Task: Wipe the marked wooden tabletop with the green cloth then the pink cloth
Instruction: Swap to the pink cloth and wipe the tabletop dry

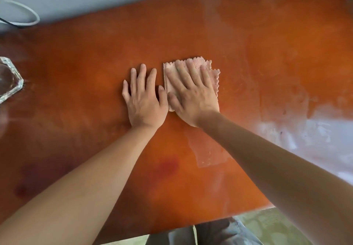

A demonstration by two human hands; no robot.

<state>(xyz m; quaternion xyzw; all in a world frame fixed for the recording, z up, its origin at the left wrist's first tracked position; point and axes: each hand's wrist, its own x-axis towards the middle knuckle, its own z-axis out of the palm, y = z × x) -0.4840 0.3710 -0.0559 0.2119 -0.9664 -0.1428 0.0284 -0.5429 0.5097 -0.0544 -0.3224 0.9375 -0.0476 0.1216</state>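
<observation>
Orange tabletop (86,63) is bearing both hands flat: right hand (193,95) pressing pink cloth (200,63), left hand (144,99) resting bare just beside.

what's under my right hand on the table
The pink cloth, folded, lies flat under your right hand on the tabletop. Whatever marks lie beneath the cloth are covered.

No text, label, brand, number or sign can be read anywhere in view. The table (95,57) shows only stains and pale smears, the pink cloth (198,62) bears no tag or print, and the glass object (10,80) at the table's left edge carries no lettering.
</observation>
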